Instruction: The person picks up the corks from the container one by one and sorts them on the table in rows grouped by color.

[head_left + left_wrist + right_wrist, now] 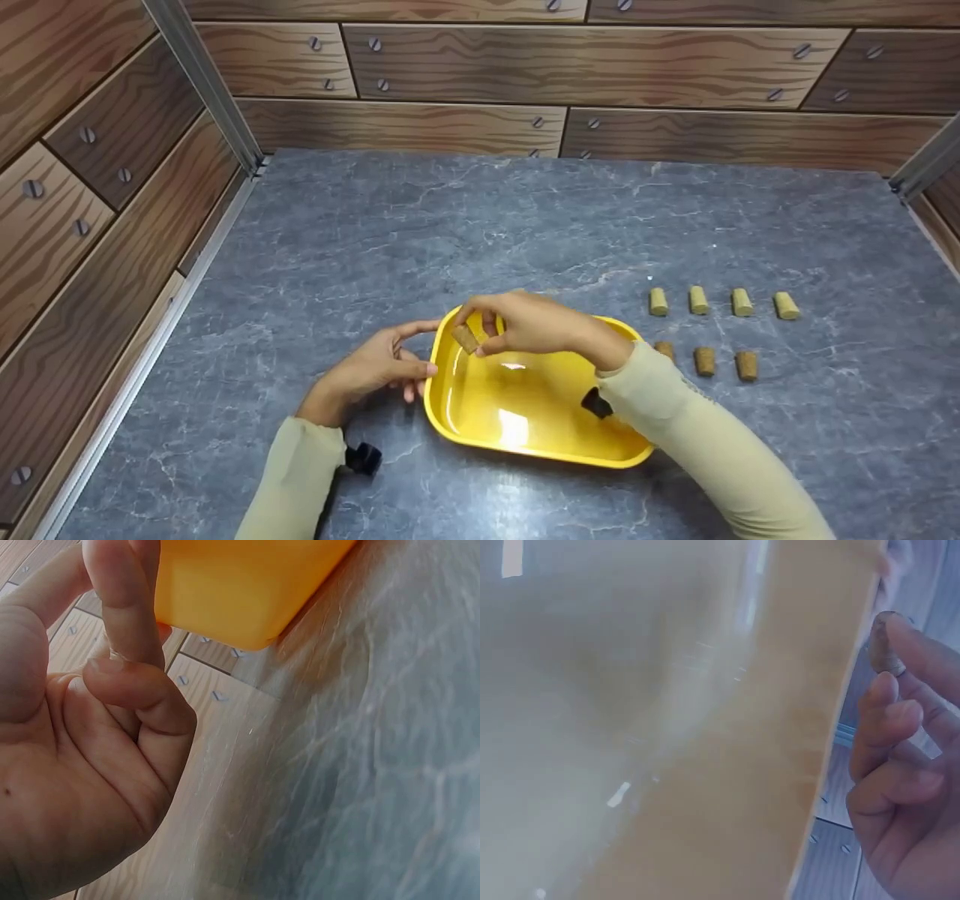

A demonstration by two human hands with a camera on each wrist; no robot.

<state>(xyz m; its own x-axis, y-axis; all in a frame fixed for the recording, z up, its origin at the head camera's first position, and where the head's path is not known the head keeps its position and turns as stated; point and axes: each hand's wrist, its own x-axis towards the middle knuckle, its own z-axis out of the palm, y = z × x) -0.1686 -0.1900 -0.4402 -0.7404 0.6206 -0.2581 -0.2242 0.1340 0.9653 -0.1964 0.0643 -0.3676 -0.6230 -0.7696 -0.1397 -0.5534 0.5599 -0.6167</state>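
Observation:
A yellow plastic tray (517, 420) with rounded corners sits on the table in the head view, its inside shiny. My left hand (375, 364) grips its left edge, thumb at the rim and other fingers outside the wall. In the left wrist view, those fingers (124, 607) meet the tray's orange-looking wall (225, 592). Over the left end of the tray, my right hand (532, 322) pinches a brown cork stopper (465, 339) between thumb and fingertips. The right wrist view has the cork (885, 645) at the fingertips, beyond the tray's wall (765, 765).
Right of the tray stands a row of several pale cork stoppers (698, 300). Nearer is a row of three brown corks (705, 361), the leftmost partly behind the right sleeve (697, 420). Wood-patterned walls (585, 67) border the grey marbled table (375, 217).

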